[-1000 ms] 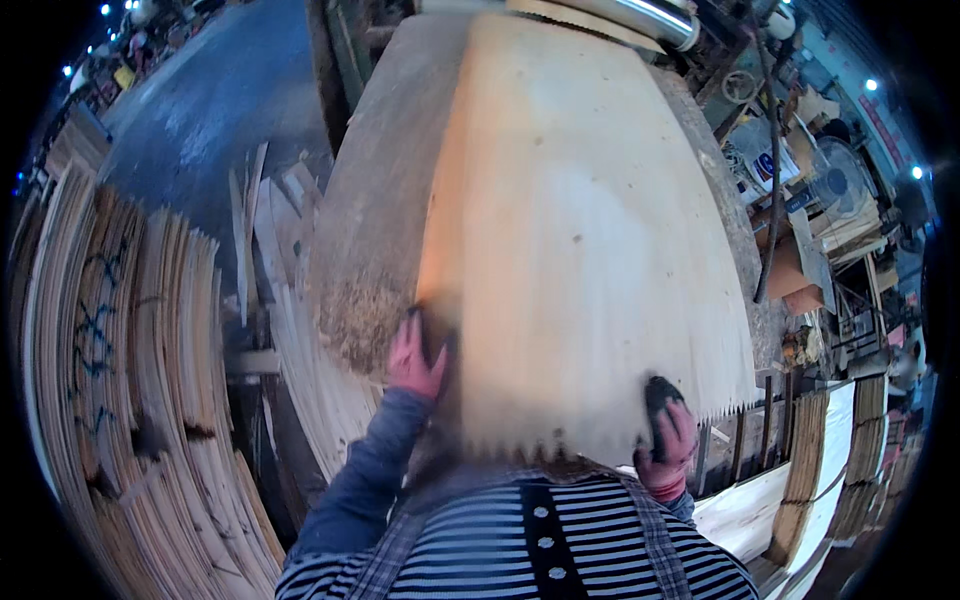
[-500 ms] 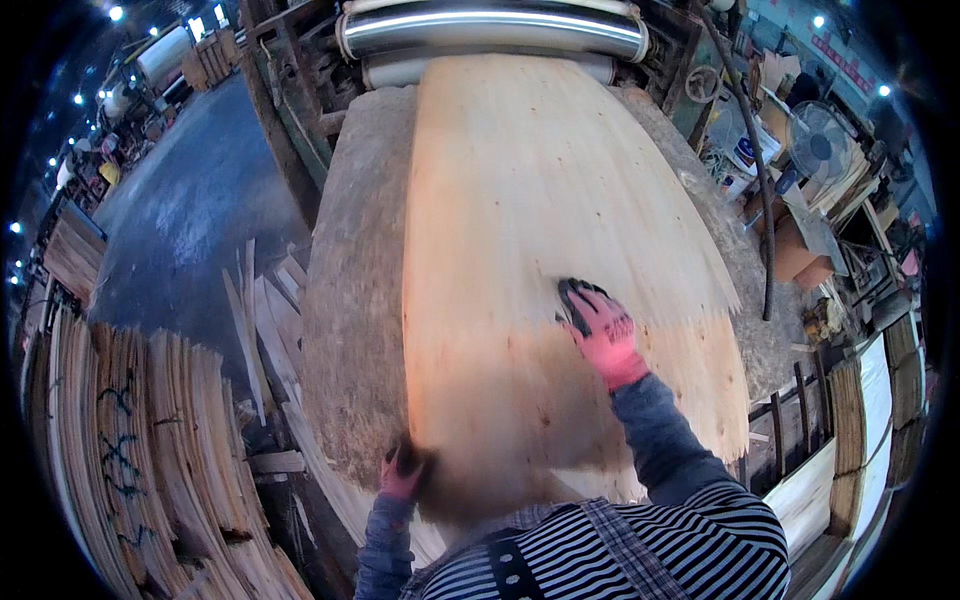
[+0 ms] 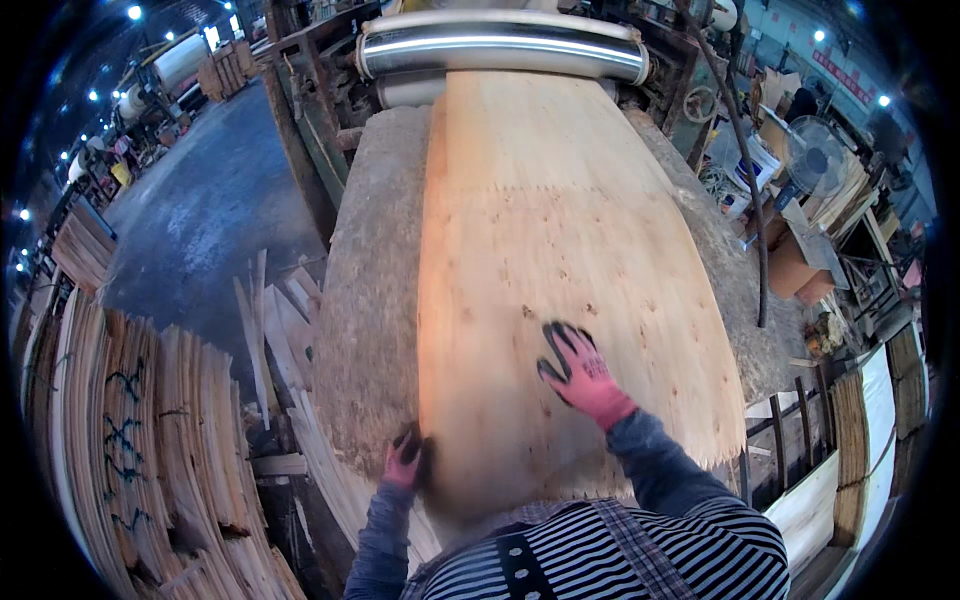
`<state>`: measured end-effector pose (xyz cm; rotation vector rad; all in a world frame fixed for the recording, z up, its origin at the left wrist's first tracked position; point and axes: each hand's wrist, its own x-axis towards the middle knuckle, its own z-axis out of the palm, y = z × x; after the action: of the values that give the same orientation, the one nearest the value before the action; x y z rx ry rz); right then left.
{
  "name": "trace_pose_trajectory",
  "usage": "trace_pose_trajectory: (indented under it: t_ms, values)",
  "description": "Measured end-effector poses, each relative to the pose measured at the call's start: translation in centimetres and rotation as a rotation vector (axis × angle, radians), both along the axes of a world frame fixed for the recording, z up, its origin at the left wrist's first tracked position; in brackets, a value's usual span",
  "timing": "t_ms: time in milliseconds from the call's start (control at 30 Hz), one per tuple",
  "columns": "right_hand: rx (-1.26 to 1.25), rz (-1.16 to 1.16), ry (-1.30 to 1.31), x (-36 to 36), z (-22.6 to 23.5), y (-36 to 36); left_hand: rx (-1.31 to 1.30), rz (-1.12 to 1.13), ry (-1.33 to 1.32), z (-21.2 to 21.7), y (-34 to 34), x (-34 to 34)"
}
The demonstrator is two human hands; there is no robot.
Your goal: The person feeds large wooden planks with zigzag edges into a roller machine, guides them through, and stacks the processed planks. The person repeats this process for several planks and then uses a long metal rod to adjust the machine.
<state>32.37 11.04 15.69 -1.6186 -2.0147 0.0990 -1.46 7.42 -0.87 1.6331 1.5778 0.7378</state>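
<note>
A pale wood veneer sheet (image 3: pixel 580 260) lies on a worn table (image 3: pixel 375 250), its far part reaching up to a shiny metal roller (image 3: pixel 500 50). A jagged seam crosses it, with another stretch of veneer (image 3: pixel 540 130) beyond. My right hand (image 3: pixel 580 375), in a pink glove with black fingertips, rests on the sheet's near half with fingers spread. At the sheet's left edge, near me, is my left hand (image 3: pixel 403 462) in a matching glove. Its dark fingers and thumb look apart, touching the edge; they are slightly blurred.
Stacked veneer (image 3: pixel 150 440) stands at the left, with loose strips (image 3: pixel 265 340) beside the table. A dark hose (image 3: pixel 755 200) hangs along the right side. Farther right are a fan (image 3: pixel 815 155), a cardboard box (image 3: pixel 795 265) and more stacked sheets (image 3: pixel 850 450).
The veneer has slid away from me toward the roller, carrying the seam farther off. My right hand has come nearer to me and slightly left; my left hand stays by the left edge.
</note>
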Motion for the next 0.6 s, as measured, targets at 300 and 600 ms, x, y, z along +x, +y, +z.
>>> trace_pose_trajectory:
  t_ms: [300, 600]
  values:
    - [-0.366, -0.020, -0.144, -0.3, -4.5, -17.4, 0.230, -0.054, 0.016, -0.2, 0.5, 0.3]
    - [-0.461, -0.129, -0.139, -1.4, -5.4, -17.6, 0.105, -0.151, -0.322, -0.4, 2.1, -1.0]
